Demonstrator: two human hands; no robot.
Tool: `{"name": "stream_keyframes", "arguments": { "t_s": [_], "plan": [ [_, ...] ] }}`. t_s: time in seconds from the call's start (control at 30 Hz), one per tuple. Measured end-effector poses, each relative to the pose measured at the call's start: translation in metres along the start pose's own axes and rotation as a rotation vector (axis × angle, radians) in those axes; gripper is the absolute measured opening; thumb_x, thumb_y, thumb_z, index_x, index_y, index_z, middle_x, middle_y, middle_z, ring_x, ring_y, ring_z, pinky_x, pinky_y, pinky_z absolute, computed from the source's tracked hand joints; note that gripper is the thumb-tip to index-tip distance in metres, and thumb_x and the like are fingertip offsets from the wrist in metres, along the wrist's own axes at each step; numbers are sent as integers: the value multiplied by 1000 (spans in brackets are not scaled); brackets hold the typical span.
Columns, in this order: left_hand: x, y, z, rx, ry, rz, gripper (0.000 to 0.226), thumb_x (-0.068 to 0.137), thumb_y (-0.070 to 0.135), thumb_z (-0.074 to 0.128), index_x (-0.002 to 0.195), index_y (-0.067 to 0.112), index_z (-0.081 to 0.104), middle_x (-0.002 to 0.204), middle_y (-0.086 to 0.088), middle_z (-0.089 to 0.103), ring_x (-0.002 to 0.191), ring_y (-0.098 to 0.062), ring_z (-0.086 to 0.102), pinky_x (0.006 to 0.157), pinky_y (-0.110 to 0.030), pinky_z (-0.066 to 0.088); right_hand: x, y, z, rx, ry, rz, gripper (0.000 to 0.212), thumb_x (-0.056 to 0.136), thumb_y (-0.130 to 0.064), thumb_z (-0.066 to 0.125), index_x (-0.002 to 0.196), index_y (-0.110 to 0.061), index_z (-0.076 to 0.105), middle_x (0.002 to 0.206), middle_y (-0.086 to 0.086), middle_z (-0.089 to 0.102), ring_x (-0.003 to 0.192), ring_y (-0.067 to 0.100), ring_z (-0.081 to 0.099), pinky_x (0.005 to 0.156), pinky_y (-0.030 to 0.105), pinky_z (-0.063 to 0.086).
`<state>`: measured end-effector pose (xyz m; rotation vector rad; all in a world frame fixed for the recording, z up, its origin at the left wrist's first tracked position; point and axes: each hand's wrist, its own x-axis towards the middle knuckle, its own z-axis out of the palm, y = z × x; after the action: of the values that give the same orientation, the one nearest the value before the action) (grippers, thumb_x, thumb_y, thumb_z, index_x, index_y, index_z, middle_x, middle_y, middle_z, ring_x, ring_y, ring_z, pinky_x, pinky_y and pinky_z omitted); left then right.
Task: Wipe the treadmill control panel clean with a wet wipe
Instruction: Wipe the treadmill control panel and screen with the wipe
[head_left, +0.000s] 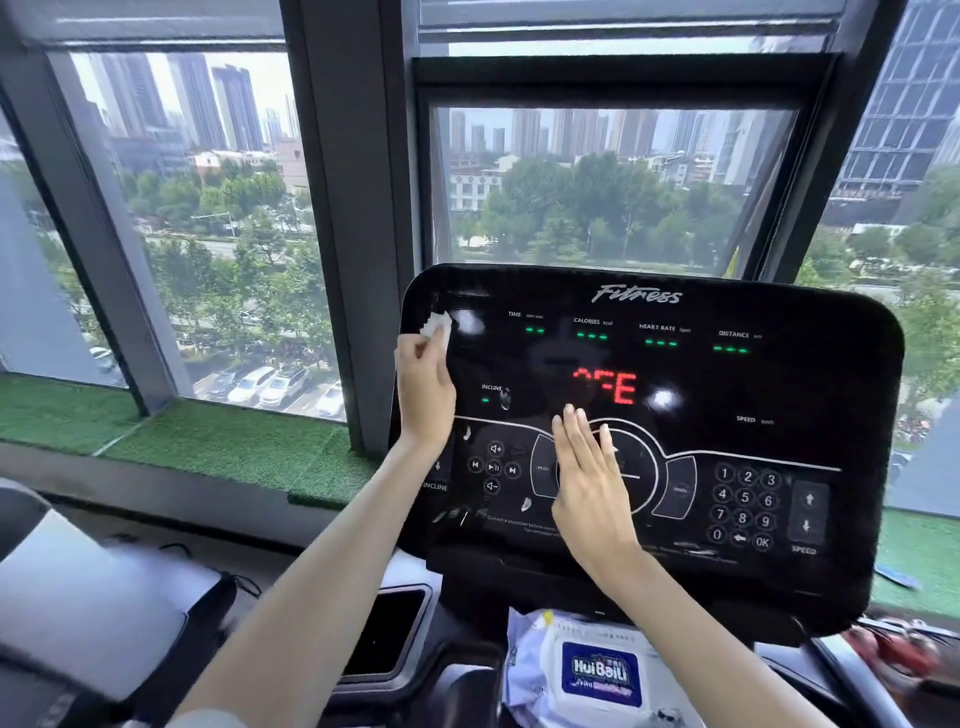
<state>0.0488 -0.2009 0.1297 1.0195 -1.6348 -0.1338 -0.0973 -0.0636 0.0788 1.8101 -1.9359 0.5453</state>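
The treadmill control panel (753, 395) is a glossy black console with green readouts, red letters in its middle and a number keypad at the lower right. My left hand (423, 387) holds a crumpled white wet wipe (438, 326) pressed against the panel's upper left corner. My right hand (592, 480) lies flat on the round central controls, fingers together and pointing up, with nothing in it. Small light smears show on the lower left part of the panel.
A pack of wet wipes (597, 675) with a blue label lies in the tray below the console. A black cup-holder recess (387, 631) sits to its left. Large windows stand right behind the panel, with a green turf sill (208, 441) on the left.
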Motion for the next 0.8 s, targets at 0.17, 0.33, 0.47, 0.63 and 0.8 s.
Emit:
{"name": "stream_keyframes", "arguments": {
  "t_s": [0.17, 0.33, 0.47, 0.63, 0.8],
  "plan": [
    [-8, -30, -16, 25, -231, 271, 43, 88, -12, 51, 127, 6, 56, 96, -4, 45, 90, -16, 46, 88, -29, 45, 3, 6, -1, -111, -41, -53, 79, 54, 9, 66, 129, 11, 44, 137, 27, 43, 129, 36, 41, 111, 46, 9],
    [-25, 1, 4, -24, -130, 97, 52, 86, -13, 50, 131, 12, 52, 98, 0, 42, 90, -13, 45, 90, -18, 42, 4, 3, 6, -115, -29, -56, 81, 51, 11, 63, 130, 14, 42, 137, 31, 41, 129, 41, 39, 110, 48, 8],
    [-29, -8, 5, -69, -317, 394, 47, 86, -13, 52, 128, 8, 55, 99, 2, 43, 89, -9, 44, 88, -22, 45, 3, 6, 6, -134, -24, -90, 80, 54, 11, 61, 131, 14, 40, 138, 31, 39, 130, 41, 38, 110, 48, 10],
    [-20, -4, 5, -36, 35, -76, 57, 86, -13, 48, 134, 18, 49, 95, -1, 41, 87, -16, 46, 86, -18, 40, 4, 6, 10, -145, -18, -87, 78, 55, 10, 61, 130, 15, 40, 137, 32, 40, 129, 42, 38, 111, 47, 9],
    [-23, -6, 12, -20, -219, 360, 48, 85, -13, 52, 128, 10, 55, 95, -3, 47, 88, -17, 48, 86, -23, 44, 3, 8, 11, -162, -13, -118, 69, 63, 7, 50, 131, 15, 39, 139, 32, 37, 130, 43, 37, 109, 49, 11]
  ]
}}
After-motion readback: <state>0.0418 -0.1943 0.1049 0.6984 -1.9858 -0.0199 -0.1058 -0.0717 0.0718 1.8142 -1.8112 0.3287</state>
